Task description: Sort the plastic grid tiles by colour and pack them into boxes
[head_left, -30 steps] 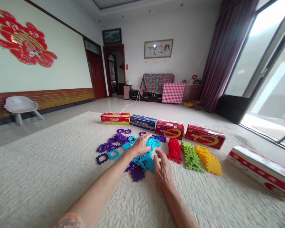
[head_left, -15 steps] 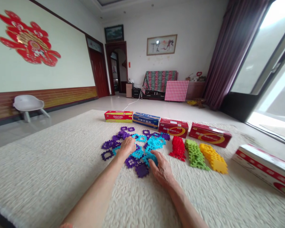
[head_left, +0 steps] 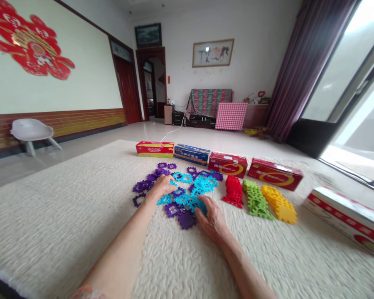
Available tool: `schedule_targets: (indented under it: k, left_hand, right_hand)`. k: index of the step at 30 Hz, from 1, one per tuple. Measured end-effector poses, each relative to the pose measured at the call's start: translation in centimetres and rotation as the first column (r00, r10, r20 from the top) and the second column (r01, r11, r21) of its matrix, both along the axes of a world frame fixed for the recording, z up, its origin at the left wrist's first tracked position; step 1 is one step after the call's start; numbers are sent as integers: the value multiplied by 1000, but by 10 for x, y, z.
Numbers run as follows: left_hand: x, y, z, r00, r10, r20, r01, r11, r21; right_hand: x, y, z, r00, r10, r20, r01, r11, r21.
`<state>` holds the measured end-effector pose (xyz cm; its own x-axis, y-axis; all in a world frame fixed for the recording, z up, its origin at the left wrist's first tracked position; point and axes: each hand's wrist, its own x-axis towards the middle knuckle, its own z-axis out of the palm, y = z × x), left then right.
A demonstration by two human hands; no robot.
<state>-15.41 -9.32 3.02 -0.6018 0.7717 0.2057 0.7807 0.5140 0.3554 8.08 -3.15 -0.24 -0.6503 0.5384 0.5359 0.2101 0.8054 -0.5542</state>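
Now, left hand (head_left: 164, 185): part-curled, hold unclear.
Right hand (head_left: 212, 218): fingers loosely open, blue tiles (head_left: 194, 203) apparently steadied.
Tile rows (head_left: 256, 200), centre-right: colour-sorted.

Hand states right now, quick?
Left hand: curled over the blue pieces; can't tell if it's holding one.
Right hand: loosely open, at the blue pieces.
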Motion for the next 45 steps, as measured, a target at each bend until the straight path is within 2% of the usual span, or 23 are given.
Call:
schedule_targets:
  k: [8, 13, 16, 18, 20, 22, 25, 27, 29, 31, 34, 40, 45]
  left_hand:
    - [-1, 3, 5, 1000, 6, 25, -11, 984, 177]
    - [1, 6, 9, 999, 32, 31, -40, 939, 342]
    - [12, 15, 8, 979, -116, 166, 33, 901, 433]
    - [23, 21, 5, 951, -222, 215, 108, 891, 440]
    - [33, 25, 1, 948, -277, 156, 184, 878, 442]
    - [39, 27, -4, 951, -308, 33, 263, 858, 442]
    - [42, 26, -12, 934, -338, -115, 355, 849, 392]
    - [42, 26, -17, 921, -365, -137, 390, 856, 339]
    - [41, 26, -21, 916, -380, -125, 400, 866, 301]
    - [40, 26, -23, 919, -378, -114, 395, 872, 290]
    - [41, 26, -24, 924, -365, -113, 382, 872, 306]
    - [39, 30, -30, 945, -326, -35, 310, 854, 419]
    - [38, 32, -32, 954, -301, 4, 269, 856, 441]
  right_hand:
    - [3, -4, 4, 1000, -3, 27, 3, 1000, -2]
    - [2, -5, 6, 1000, -1, -4, 1, 1000, -26]
    - [2, -3, 5, 994, -47, -98, 38, 995, -87]
    - [2, -2, 4, 982, -96, -165, 77, 990, -117]
    - [3, -3, 4, 968, -128, -214, 104, 987, -118]
    - [3, -3, 4, 958, -143, -249, 123, 988, -96]
    - [-5, 5, 11, 956, -130, -264, 122, 992, -44]
    - [-16, 18, 21, 969, -135, -208, 135, 991, -14]
    - [-33, 37, 34, 978, -200, -55, 201, 980, 11]
    - [-50, 59, 46, 939, -286, 188, 278, 958, 71]
    - [-74, 89, 56, 881, -350, 318, 335, 937, 102]
    - [-101, 129, 48, 760, -457, 462, 467, 879, 101]
    - [-104, 136, 41, 717, -442, 539, 481, 873, 77]
